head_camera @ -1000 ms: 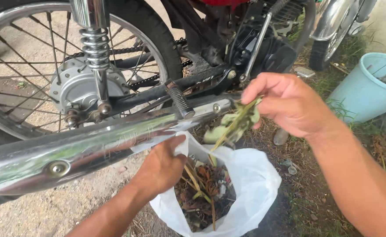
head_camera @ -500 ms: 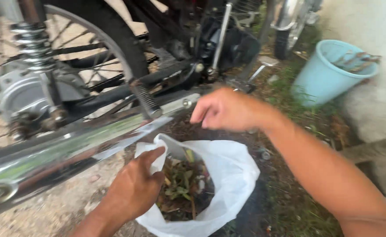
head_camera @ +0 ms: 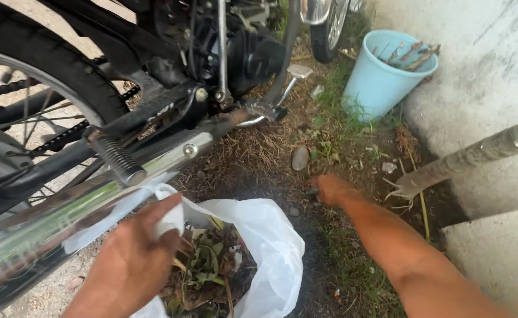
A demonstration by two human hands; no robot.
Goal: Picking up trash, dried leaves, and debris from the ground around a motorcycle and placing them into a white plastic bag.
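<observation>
My left hand (head_camera: 130,259) grips the rim of a white plastic bag (head_camera: 271,253) and holds it open on the ground. Green leaves, dry stems and other plant debris (head_camera: 207,272) fill the bag. My right hand (head_camera: 330,189) reaches away from the bag down to the dirt and sparse grass, fingers curled at the ground near small debris. Whether it holds anything there is hidden by the hand itself. A flat grey stone (head_camera: 299,158) lies just beyond it.
A motorcycle stands over the left side, with its chrome exhaust pipe (head_camera: 88,212), foot peg (head_camera: 116,159) and rear wheel (head_camera: 41,112). A light blue bucket (head_camera: 383,76) holding sticks sits by a concrete wall (head_camera: 495,88). A thin tree trunk (head_camera: 477,156) slants in from the right.
My right hand dropped the green stems into the bag and moved right and down to the ground. The view swung right, and my left hand kept hold of the bag.
</observation>
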